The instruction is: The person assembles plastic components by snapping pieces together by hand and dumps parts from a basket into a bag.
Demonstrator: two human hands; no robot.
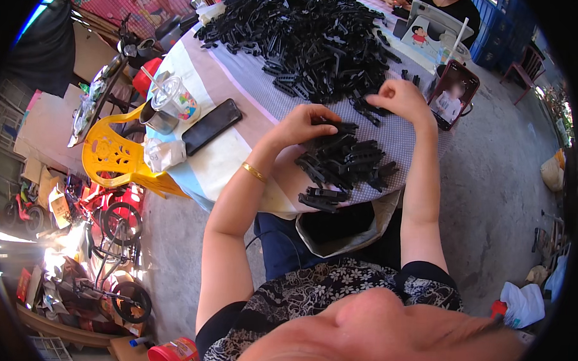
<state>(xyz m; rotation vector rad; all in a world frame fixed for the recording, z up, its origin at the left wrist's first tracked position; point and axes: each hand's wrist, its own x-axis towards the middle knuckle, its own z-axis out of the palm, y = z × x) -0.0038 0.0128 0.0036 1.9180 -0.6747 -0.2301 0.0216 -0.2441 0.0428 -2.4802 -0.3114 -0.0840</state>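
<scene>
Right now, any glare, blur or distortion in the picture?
Head view: glare washes out the lower left near the bicycle; head view: fisheye blackens corners and bends edges toward the rim; head view: much of the black pile reads as one dark mass, but the left hand looks fairly sharp.

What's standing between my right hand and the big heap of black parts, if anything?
Nothing visible. Your right hand is at the near edge of the heap of black parts; the propped phone stands aside to the right.
</scene>
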